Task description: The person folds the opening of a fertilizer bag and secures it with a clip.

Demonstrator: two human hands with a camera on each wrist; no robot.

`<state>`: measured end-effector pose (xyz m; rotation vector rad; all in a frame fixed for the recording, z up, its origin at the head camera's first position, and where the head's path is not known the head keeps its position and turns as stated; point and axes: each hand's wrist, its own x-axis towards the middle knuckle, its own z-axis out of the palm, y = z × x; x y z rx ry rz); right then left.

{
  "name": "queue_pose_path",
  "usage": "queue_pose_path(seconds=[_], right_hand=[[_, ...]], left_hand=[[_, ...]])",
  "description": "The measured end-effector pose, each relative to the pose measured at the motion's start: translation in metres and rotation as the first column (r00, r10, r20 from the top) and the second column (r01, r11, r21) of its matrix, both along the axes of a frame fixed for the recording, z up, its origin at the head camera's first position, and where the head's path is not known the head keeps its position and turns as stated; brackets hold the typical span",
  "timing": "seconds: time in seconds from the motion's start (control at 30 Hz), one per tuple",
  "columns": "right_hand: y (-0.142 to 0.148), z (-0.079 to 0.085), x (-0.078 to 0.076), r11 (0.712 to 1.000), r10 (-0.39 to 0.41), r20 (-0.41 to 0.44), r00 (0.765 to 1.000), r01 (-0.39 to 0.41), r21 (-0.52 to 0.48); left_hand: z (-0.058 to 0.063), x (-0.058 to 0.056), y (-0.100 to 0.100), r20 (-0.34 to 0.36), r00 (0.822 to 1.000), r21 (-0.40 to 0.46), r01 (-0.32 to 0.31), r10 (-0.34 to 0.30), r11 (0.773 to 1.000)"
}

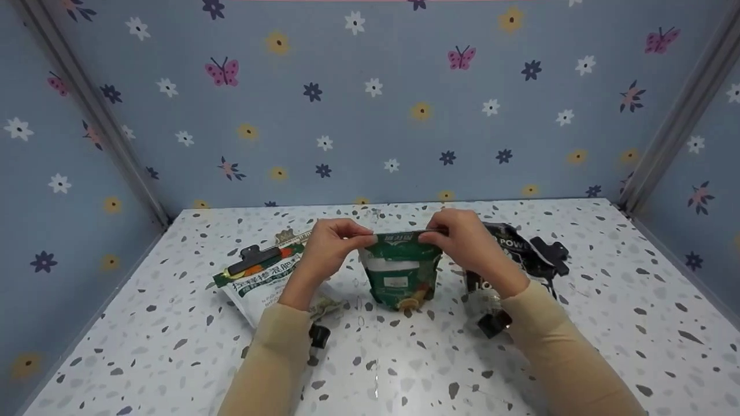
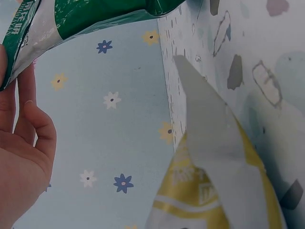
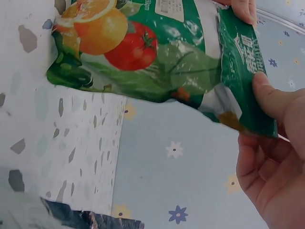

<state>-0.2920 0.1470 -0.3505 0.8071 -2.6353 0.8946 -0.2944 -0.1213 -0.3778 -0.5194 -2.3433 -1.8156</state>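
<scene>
A green plastic bag (image 1: 399, 283) printed with fruit and vegetables stands upright at the middle of the table, its bottom at the table top. My left hand (image 1: 326, 248) pinches one end of its top edge between thumb and fingers. At the other end, my right hand (image 1: 465, 237) does the same. In the right wrist view the bag's top strip (image 3: 240, 52) lies folded over the front, with the right thumb pressing on it. An orange and a tomato show on the bag's printed face. The left wrist view shows the bag's side (image 2: 105, 16) and my left fingers behind its top.
Left of the green bag lies a white bag (image 1: 272, 294) with a black clip (image 1: 254, 260) across its top. A black bag (image 1: 509, 234) with another black clip (image 1: 549, 254) lies on the right. Small dark objects sit by both sleeves. A flowered wall (image 1: 370, 133) rises behind the speckled table (image 1: 416, 370).
</scene>
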Motion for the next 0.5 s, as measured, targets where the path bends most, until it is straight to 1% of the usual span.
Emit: queue_pose_path(seconds=[0.17, 0.27, 0.4, 0.5], right_hand=[[0.013, -0.007, 0.0, 0.999, 0.009, -0.01, 1.0, -0.009, -0.053], [0.019, -0.011, 0.0, 0.995, 0.004, 0.013, 1.0, -0.003, -0.102], [0.021, -0.014, 0.0, 0.989, -0.018, 0.049, 0.999, 0.025, -0.146], [0.018, -0.014, -0.001, 0.987, -0.02, 0.037, 0.999, 0.026, -0.156]], left_hand=[[-0.002, -0.001, 0.0, -0.009, 1.0, 0.014, 0.007, -0.006, 1.0], [-0.002, -0.001, 0.001, -0.013, 1.0, 0.015, 0.016, -0.016, 1.0], [-0.001, -0.001, 0.001, -0.013, 0.999, 0.009, 0.03, -0.03, 1.0], [0.0, -0.001, -0.001, -0.012, 1.0, 0.003, 0.017, -0.017, 1.0]])
